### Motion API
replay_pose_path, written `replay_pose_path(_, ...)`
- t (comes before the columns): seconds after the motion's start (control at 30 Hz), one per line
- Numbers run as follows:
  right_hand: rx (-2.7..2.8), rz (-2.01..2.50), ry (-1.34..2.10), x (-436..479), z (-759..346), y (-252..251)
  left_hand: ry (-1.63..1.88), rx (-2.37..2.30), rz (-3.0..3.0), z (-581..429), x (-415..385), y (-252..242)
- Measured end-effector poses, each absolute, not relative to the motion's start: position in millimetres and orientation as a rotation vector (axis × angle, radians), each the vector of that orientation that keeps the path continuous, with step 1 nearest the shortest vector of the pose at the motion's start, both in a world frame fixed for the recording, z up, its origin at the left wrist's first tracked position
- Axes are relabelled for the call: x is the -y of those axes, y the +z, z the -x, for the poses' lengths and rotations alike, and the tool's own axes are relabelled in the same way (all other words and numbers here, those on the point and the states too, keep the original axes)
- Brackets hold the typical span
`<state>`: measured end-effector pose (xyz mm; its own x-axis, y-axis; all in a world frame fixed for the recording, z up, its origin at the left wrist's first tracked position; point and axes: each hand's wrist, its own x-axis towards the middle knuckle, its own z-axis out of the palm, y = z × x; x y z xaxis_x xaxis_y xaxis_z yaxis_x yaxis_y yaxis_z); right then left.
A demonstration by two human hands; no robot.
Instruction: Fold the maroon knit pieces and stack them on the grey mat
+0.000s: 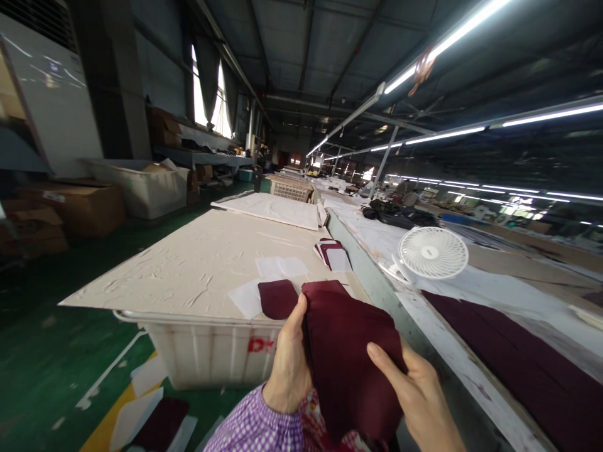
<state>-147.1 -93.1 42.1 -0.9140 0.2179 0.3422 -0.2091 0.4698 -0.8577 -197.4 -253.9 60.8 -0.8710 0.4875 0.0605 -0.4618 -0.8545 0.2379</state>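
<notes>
A stack of dark maroon fabric pieces [351, 358] is held up between both hands in the lower middle. My left hand [291, 351] grips its left edge, thumb on top and the other fingers hidden behind. At the right edge, my right hand [414, 383] is closed on the same stack, its thumb lying over the front. Just beyond, a single maroon piece [277, 299] and white sheets [245, 297] lie on a beige board [188, 263]. A small pile of maroon and white pieces [333, 255] sits at the board's right side.
The board rests on a white bin [202, 355]. To the right runs a long table with a white fan [432, 252] and a long maroon cloth [513, 358]. Fabric pieces [160, 424] lie on the floor at lower left. Cardboard boxes [85, 204] stand at far left.
</notes>
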Motion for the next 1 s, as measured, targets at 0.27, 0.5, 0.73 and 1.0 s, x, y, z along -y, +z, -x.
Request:
replay_pose_path(0.27, 2.207, 0.062, 1.855, 94, 142, 47, 2.589, -0.340, -0.162, 199, 254, 58)
replay_pose_path(0.5, 2.221, 0.037, 1.900, 94, 140, 51, 2.599, -0.316, -0.171, 200, 254, 62)
replay_pose_path(0.73, 2.168, 0.152, 1.812, 100, 136, 60, 2.615, -0.268, -0.197, 202, 252, 59)
replay_pose_path(1.0, 2.294, -0.071, 1.363, 92, 145, 48, 2.581, -0.302, -0.251, 197, 250, 59)
